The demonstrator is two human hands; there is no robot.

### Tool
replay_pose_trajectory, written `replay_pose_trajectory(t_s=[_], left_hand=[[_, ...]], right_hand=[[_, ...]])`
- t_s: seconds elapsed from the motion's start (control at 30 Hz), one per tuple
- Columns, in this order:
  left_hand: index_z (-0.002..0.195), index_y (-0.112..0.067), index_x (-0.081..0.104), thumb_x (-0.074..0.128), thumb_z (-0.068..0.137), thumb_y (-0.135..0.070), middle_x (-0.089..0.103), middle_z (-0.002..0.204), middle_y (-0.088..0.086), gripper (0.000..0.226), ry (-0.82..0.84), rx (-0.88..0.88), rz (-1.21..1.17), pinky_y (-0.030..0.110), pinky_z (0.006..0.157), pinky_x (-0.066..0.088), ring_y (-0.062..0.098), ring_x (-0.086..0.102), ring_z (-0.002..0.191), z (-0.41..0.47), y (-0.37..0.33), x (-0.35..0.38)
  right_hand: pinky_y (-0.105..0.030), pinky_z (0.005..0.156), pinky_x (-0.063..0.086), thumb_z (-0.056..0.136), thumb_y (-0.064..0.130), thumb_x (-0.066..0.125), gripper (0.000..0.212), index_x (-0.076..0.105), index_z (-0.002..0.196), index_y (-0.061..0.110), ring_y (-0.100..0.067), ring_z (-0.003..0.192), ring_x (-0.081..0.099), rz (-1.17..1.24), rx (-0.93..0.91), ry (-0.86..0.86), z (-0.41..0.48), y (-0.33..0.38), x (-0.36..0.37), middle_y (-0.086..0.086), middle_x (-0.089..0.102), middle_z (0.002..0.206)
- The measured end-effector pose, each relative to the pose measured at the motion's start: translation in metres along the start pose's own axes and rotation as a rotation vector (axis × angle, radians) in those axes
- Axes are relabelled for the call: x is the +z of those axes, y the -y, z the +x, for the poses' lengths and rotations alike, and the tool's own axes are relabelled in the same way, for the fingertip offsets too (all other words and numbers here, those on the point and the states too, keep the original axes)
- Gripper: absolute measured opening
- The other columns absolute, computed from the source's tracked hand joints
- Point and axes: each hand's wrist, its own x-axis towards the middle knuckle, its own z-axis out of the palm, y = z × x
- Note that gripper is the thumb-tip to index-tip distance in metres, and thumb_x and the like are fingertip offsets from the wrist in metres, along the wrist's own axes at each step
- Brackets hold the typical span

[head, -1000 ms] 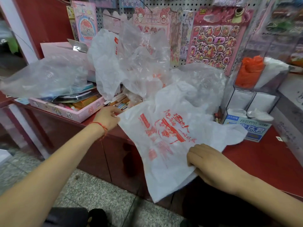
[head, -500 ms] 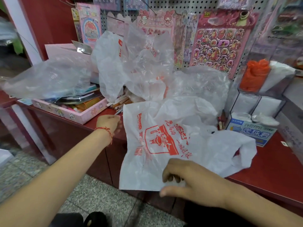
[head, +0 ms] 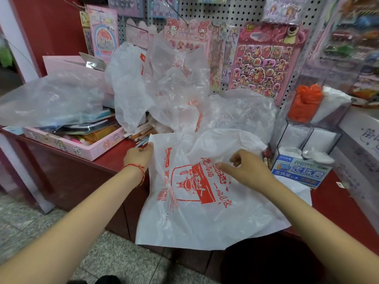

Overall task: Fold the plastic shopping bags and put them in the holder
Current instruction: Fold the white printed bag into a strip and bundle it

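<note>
Head: left hand [head: 138, 158] pinches bag [head: 194, 218], right hand [head: 248, 171] touches it.

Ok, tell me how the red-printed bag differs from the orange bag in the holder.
The red-printed bag is white with red print; the orange bag is plain orange. The red-printed bag lies spread on the counter; the orange bag sits bunched in the clear holder. The left hand pinches the red-printed bag's edge; no hand touches the orange bag. Both are plastic.
</note>
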Motion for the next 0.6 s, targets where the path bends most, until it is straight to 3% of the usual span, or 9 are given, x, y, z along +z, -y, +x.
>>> replay_pose_trajectory(t_s=[0.1, 0.23, 0.3, 0.4, 0.5, 0.6], left_hand=[[0.055, -0.012, 0.050, 0.053, 0.092, -0.027, 0.046, 0.060, 0.003, 0.040, -0.042, 0.036, 0.057, 0.028, 0.062, 0.037, 0.023, 0.047, 0.063, 0.002, 0.000, 0.004], [0.048, -0.011, 0.039, 0.049, 0.093, -0.015, 0.035, 0.052, 0.005, 0.047, -0.103, 0.106, 0.192, 0.028, 0.049, 0.026, 0.018, 0.033, 0.049, 0.001, 0.002, 0.013], [0.051, -0.008, 0.045, 0.048, 0.094, -0.016, 0.041, 0.056, 0.006, 0.044, -0.157, 0.120, 0.191, 0.029, 0.055, 0.029, 0.022, 0.040, 0.055, 0.001, 0.003, 0.011], [0.072, -0.001, 0.061, 0.048, 0.096, -0.019, 0.051, 0.072, 0.011, 0.033, -0.225, 0.112, 0.147, 0.029, 0.067, 0.033, 0.027, 0.047, 0.076, 0.007, 0.004, -0.003], [0.070, -0.007, 0.058, 0.054, 0.093, -0.019, 0.055, 0.076, 0.010, 0.026, -0.097, 0.022, 0.034, 0.029, 0.077, 0.042, 0.025, 0.051, 0.083, 0.020, 0.005, -0.015], [0.093, -0.008, 0.063, 0.059, 0.091, -0.023, 0.063, 0.109, 0.014, 0.015, 0.066, -0.033, -0.098, 0.038, 0.094, 0.046, 0.029, 0.059, 0.101, 0.022, -0.003, -0.018]], right_hand=[[-0.037, 0.080, 0.049, 0.083, 0.056, 0.058, 0.057, 0.061, 0.102, 0.002, -0.023, 0.088, 0.063, 0.027, 0.043, 0.135, 0.009, -0.002, 0.010, -0.010, 0.066, 0.097], [-0.025, 0.061, 0.044, 0.090, 0.036, 0.058, 0.039, 0.056, 0.070, 0.003, -0.015, 0.061, 0.052, 0.187, -0.033, 0.110, 0.021, 0.002, 0.018, -0.011, 0.058, 0.070], [-0.030, 0.061, 0.046, 0.091, 0.031, 0.058, 0.038, 0.058, 0.068, 0.001, -0.020, 0.060, 0.055, 0.277, 0.016, 0.103, 0.025, -0.005, 0.014, -0.014, 0.061, 0.069], [-0.026, 0.052, 0.034, 0.088, 0.030, 0.064, 0.036, 0.051, 0.061, 0.009, -0.015, 0.054, 0.045, 0.370, 0.142, 0.074, 0.022, -0.030, -0.003, -0.006, 0.052, 0.063], [-0.028, 0.060, 0.037, 0.086, 0.028, 0.066, 0.034, 0.062, 0.073, -0.002, -0.017, 0.063, 0.051, 0.414, 0.153, 0.121, 0.014, -0.053, -0.018, -0.010, 0.059, 0.070], [-0.030, 0.066, 0.046, 0.086, 0.026, 0.066, 0.033, 0.066, 0.087, -0.007, -0.020, 0.069, 0.061, 0.425, 0.092, 0.208, 0.005, -0.060, -0.022, -0.013, 0.069, 0.079]])
